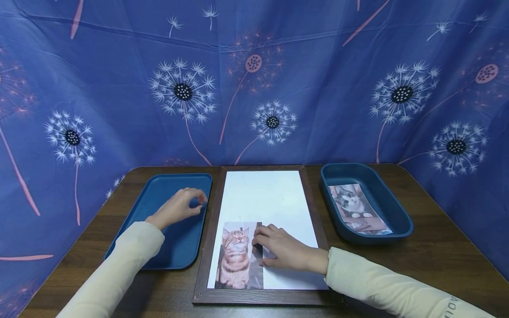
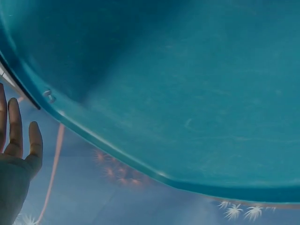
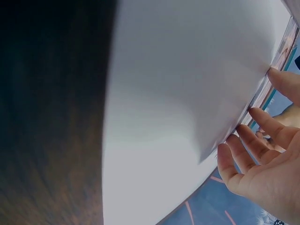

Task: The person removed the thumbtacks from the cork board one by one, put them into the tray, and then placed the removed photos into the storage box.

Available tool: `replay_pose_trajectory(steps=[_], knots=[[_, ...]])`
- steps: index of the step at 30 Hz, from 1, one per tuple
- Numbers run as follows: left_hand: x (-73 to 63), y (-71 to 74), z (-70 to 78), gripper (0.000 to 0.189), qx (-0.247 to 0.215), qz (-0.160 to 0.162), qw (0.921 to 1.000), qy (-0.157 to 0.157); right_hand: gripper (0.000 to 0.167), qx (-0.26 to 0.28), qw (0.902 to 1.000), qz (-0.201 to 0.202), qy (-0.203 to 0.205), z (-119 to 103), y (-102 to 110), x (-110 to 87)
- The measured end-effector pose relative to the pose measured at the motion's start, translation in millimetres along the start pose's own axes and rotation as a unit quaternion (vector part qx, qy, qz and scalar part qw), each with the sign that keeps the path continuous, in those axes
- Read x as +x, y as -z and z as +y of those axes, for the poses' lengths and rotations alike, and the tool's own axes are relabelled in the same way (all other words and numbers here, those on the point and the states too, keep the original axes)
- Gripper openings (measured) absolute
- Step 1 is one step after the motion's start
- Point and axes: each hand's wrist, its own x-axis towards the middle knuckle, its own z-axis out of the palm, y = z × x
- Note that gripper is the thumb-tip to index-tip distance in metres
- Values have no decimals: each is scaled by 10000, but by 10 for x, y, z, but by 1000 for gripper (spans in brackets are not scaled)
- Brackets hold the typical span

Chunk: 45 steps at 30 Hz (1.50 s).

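A photo card of an orange tabby cat point(image 1: 235, 260) lies on the lower left of a white board point(image 1: 264, 198) with a brown wooden frame. My right hand point(image 1: 288, 251) rests its fingertips at the card's right edge. In the right wrist view the fingers of that hand point(image 3: 262, 161) are spread along the card's edge, bent only a little. My left hand point(image 1: 179, 208) hovers over the blue tray point(image 1: 171, 254) with fingers loosely bent and nothing in them. The left wrist view shows part of this hand point(image 2: 18, 159) beside the tray's rim.
Right of the board stands a deep blue bin point(image 1: 391, 212) with a grey-and-white cat photo point(image 1: 351, 204) on top of another card inside. Everything stands on a dark wooden table point(image 1: 425, 238). A blue dandelion-print cloth point(image 1: 318, 110) hangs behind the table.
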Motion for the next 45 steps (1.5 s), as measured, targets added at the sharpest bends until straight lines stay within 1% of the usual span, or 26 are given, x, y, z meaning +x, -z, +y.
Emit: replay_pose_trajectory(steps=[3,9,15,18,26,36,45], knots=[[-9,-13,-41,16,-32,0,10000,59,36,1,10000,-14,-14,-2,6,0],[-28,-39,-116,16,-181,-14,9993,321,35,25,10000,-30,-12,-5,17,-1],[-34,-65,-157,14,-426,-155,9975,548,35,29,10000,-29,-11,-3,13,2],[-37,-83,-176,13,-485,-182,9968,610,35,19,10000,-50,-33,-3,9,5],[-53,-115,-213,13,-441,-174,9966,672,35,23,10000,-48,-8,-13,1,14],[-61,-118,-211,15,-399,-207,9957,812,35,17,10000,-39,-32,-16,2,7],[-67,-109,-176,18,-189,-69,9972,714,35,57,9999,-59,-74,-20,-2,0]])
